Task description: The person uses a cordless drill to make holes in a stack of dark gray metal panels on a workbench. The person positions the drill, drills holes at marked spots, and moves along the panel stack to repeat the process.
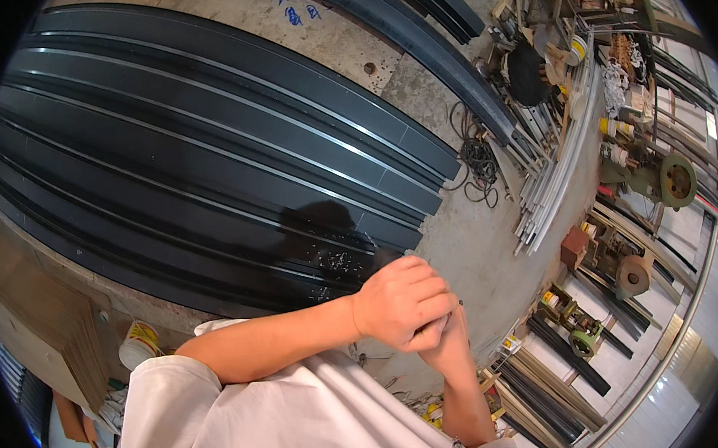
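Note:
My left hand is curled into a fist before my chest, its knuckles up. Pressed against its far side is my right hand, mostly covered by the left one. Whether anything is held between them cannot be seen. Just beyond the hands lie long black ribbed profiles, side by side, with stepped ends at the right. White shavings or flecks are scattered on the nearest profiles, where the shadow of a head also falls.
Right of the profiles are a coiled black cable and a bundle of silvery bars on the concrete floor. Green machines and stacked strips stand farther right. Stacked brown boards and a white bucket are at my left.

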Demonstrator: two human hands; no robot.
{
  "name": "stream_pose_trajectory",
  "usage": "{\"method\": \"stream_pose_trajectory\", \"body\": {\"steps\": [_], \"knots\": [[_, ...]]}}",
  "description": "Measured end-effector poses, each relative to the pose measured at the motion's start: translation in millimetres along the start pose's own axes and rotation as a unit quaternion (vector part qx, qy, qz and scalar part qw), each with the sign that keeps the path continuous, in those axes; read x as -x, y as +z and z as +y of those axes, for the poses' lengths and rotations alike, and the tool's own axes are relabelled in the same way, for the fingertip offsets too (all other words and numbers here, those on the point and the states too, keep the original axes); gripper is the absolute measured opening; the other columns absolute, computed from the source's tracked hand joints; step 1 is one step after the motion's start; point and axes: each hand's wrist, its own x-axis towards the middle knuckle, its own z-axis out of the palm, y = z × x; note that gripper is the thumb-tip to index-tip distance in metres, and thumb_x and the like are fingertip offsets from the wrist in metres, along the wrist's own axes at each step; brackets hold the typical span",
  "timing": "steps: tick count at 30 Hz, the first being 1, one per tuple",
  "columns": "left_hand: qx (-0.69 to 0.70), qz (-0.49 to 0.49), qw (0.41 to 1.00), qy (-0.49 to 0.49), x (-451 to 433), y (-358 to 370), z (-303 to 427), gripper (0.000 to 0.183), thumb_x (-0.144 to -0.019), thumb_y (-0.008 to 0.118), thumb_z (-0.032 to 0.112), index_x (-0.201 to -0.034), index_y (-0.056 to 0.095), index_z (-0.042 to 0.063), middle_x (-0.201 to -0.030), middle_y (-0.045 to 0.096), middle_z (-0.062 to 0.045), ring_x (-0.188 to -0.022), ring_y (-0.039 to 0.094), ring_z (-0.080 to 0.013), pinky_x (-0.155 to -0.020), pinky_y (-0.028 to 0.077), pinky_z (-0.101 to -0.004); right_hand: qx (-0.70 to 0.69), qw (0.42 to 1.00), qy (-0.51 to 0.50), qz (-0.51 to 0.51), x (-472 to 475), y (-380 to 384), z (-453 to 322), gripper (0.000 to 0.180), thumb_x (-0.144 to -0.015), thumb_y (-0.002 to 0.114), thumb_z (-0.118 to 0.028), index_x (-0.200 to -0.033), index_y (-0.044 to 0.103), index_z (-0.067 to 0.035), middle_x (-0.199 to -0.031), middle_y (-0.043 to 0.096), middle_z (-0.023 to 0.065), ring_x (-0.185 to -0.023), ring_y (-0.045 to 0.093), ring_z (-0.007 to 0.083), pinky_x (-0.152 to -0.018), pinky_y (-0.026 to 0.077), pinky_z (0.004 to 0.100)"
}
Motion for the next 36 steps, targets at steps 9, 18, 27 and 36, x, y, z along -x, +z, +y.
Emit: {"method": "stream_pose_trajectory", "body": {"steps": [9, 18, 27, 36], "knots": [[-0.005, -0.015, 1.0, -0.027, 3.8, -5.5, -17.9, 0.021, -0.075, 0.073, 0.014, -0.094, 0.075, 0.007, -0.087, 0.07, -0.006, -0.075, 0.067, -0.0277, -0.076, 0.055, -0.0406, -0.045, 0.999, 0.025, -0.007, -19.8, 8.6, -1.7, 0.018, -0.086, 0.083, -0.012, -0.096, 0.073, -0.002, -0.086, 0.076, 0.0225, -0.08, 0.076, 0.046, -0.067, 0.058, 0.045], [-0.001, -0.005, 0.998, -0.055, -3.8, -10.2, -18.3, 0.019, -0.076, 0.073, 0.015, -0.093, 0.075, 0.007, -0.089, 0.072, -0.008, -0.076, 0.069, -0.0291, -0.077, 0.058, -0.0421, -0.048, 0.997, 0.037, -0.037, -27.9, -1.1, -2.5, 0.022, -0.086, 0.084, -0.014, -0.101, 0.073, -0.002, -0.088, 0.077, 0.0237, -0.083, 0.076, 0.0498, -0.07, 0.059, 0.0482], [-0.001, 0.078, 0.994, -0.076, -7.3, -11.3, -18.0, 0.026, -0.073, 0.074, 0.017, -0.096, 0.076, 0.007, -0.087, 0.07, -0.007, -0.075, 0.066, -0.0294, -0.077, 0.056, -0.0418, 0.0, 0.998, 0.03, -0.059, -43.2, -13.6, -17.3, 0.018, -0.086, 0.076, -0.008, -0.099, 0.068, 0.002, -0.086, 0.074, 0.0231, -0.077, 0.073, 0.0323, -0.068, 0.055, 0.0463], [-0.003, 0.071, 0.994, -0.081, -13.1, -9.3, -28.8, 0.02, -0.076, 0.073, 0.017, -0.093, 0.076, 0.008, -0.082, 0.071, -0.007, -0.071, 0.068, -0.0298, -0.069, 0.056, -0.0428, 0.068, 0.995, 0.065, -0.016, -49.9, -9.6, -31.2, 0.017, -0.088, 0.075, -0.01, -0.101, 0.074, 0.001, -0.094, 0.078, 0.028, -0.093, 0.076, 0.0529, -0.074, 0.058, 0.0527]]}}
